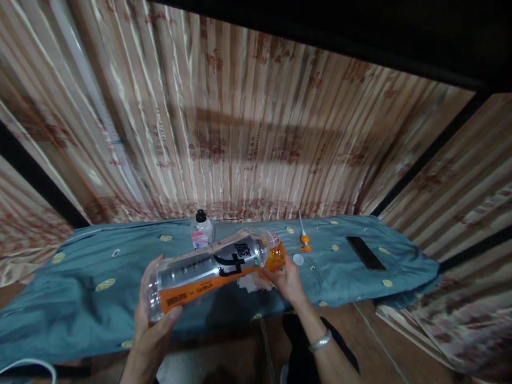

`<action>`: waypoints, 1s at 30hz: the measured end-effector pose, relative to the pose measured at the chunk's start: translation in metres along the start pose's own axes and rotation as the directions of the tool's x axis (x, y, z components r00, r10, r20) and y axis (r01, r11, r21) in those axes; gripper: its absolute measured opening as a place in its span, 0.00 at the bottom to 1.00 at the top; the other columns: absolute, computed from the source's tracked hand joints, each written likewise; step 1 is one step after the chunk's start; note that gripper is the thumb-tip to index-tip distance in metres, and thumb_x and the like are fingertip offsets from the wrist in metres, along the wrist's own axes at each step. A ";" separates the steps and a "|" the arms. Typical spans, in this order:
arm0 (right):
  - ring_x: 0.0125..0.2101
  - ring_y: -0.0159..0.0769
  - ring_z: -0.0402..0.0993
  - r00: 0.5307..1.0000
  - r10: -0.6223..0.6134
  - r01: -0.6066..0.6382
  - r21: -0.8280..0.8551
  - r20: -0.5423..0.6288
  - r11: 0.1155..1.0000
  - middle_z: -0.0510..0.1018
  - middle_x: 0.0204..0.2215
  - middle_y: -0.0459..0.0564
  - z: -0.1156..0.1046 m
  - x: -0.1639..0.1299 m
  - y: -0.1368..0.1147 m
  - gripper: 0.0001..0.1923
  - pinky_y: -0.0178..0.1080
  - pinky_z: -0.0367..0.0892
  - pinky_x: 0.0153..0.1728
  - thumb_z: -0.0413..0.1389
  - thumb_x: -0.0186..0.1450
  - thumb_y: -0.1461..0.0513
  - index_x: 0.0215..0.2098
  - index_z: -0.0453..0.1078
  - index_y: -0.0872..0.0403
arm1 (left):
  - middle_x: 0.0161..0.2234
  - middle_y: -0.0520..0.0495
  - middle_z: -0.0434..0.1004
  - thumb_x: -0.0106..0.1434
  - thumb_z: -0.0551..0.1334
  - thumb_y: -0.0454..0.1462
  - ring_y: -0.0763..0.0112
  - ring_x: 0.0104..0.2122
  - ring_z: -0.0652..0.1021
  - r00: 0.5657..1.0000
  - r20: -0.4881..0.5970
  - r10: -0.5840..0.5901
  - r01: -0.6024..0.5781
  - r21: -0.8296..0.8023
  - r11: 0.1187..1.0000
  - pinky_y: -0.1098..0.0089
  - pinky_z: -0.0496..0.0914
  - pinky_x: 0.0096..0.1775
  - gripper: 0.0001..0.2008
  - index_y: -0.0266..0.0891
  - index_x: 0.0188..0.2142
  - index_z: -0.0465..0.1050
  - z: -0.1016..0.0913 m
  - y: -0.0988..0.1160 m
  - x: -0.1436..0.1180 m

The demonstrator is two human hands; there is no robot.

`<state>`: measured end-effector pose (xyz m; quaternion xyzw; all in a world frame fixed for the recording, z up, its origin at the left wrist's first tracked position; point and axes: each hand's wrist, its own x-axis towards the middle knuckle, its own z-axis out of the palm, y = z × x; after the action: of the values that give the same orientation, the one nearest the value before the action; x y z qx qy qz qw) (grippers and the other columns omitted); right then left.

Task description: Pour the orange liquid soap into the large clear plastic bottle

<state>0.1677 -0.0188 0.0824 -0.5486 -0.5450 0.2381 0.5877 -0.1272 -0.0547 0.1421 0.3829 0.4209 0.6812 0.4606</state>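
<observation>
Bottle (208,274) held near-horizontal over the blue-clothed tabletop (80,266), left hand (154,325) clamped on its base, right hand (286,280) gripping the uncapped neck where orange liquid pools—pouring stage, likely; steady tilt needed, white cap (298,259) lying nearby.

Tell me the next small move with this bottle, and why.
Probably tip the bottle upright before anything else. It lies almost level between the left hand at its base and the right hand at its neck, orange liquid pooled at the neck end, and a white cap lies loose on the cloth.
</observation>
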 end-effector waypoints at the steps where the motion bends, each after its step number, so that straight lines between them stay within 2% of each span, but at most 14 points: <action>1: 0.43 0.49 0.85 1.000 -0.003 0.003 -0.006 -0.005 1.000 0.86 0.46 0.55 0.000 0.000 0.000 0.34 0.50 0.80 0.46 0.70 0.54 0.55 0.58 0.71 0.52 | 0.54 0.48 0.78 0.42 0.78 0.45 0.55 0.53 0.77 1.000 0.003 0.002 -0.002 0.003 1.000 0.67 0.76 0.49 0.42 0.50 0.58 0.73 0.000 0.000 0.000; 4: 0.44 0.51 0.85 1.000 -0.005 0.004 -0.029 -0.013 1.000 0.86 0.46 0.56 0.000 0.000 0.000 0.34 0.50 0.80 0.47 0.70 0.54 0.53 0.57 0.72 0.53 | 0.54 0.49 0.78 0.41 0.79 0.45 0.54 0.54 0.76 1.000 0.010 -0.006 0.006 -0.006 1.000 0.64 0.75 0.52 0.43 0.51 0.59 0.73 0.002 0.001 -0.001; 9: 0.46 0.51 0.84 1.000 -0.011 0.010 0.040 0.016 0.999 0.85 0.49 0.56 0.000 0.000 -0.001 0.36 0.51 0.79 0.49 0.70 0.55 0.53 0.60 0.70 0.52 | 0.53 0.50 0.77 0.41 0.79 0.46 0.51 0.56 0.75 1.000 -0.015 0.013 -0.013 -0.036 0.999 0.59 0.70 0.58 0.45 0.51 0.60 0.72 0.012 0.006 -0.006; 16: 0.46 0.52 0.84 1.000 -0.020 0.020 -0.006 0.010 1.000 0.85 0.48 0.55 -0.002 0.000 -0.008 0.33 0.52 0.80 0.49 0.70 0.56 0.53 0.58 0.72 0.52 | 0.55 0.50 0.76 0.42 0.79 0.45 0.52 0.59 0.73 1.000 -0.006 0.016 -0.016 -0.053 0.998 0.60 0.68 0.61 0.43 0.53 0.60 0.73 0.015 0.006 -0.007; 21: 0.42 0.51 0.85 1.000 0.022 -0.022 0.019 0.002 1.000 0.86 0.44 0.55 -0.001 -0.002 -0.009 0.33 0.51 0.81 0.45 0.69 0.56 0.51 0.57 0.72 0.52 | 0.54 0.47 0.78 0.41 0.79 0.44 0.48 0.57 0.76 1.000 0.003 0.007 -0.007 -0.038 0.999 0.56 0.72 0.58 0.45 0.51 0.60 0.72 0.009 0.004 -0.004; 26: 0.44 0.51 0.85 1.000 0.023 -0.023 0.028 -0.008 0.999 0.86 0.46 0.55 0.000 -0.002 -0.004 0.34 0.51 0.81 0.46 0.69 0.55 0.53 0.58 0.71 0.52 | 0.56 0.48 0.78 0.41 0.79 0.42 0.50 0.58 0.75 0.999 0.039 -0.011 0.012 -0.029 1.000 0.59 0.71 0.58 0.47 0.51 0.62 0.70 0.000 -0.001 0.000; 30: 0.43 0.51 0.85 1.000 0.018 -0.018 0.013 -0.020 1.000 0.86 0.45 0.55 0.000 -0.002 -0.001 0.34 0.51 0.81 0.46 0.70 0.54 0.53 0.57 0.71 0.52 | 0.54 0.49 0.79 0.42 0.79 0.42 0.54 0.55 0.77 0.999 0.053 0.009 -0.007 -0.038 0.999 0.63 0.73 0.55 0.45 0.53 0.61 0.71 -0.001 -0.002 0.001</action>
<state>0.1667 -0.0204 0.0826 -0.5520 -0.5327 0.2415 0.5943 -0.1276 -0.0535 0.1397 0.3939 0.3943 0.6803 0.4760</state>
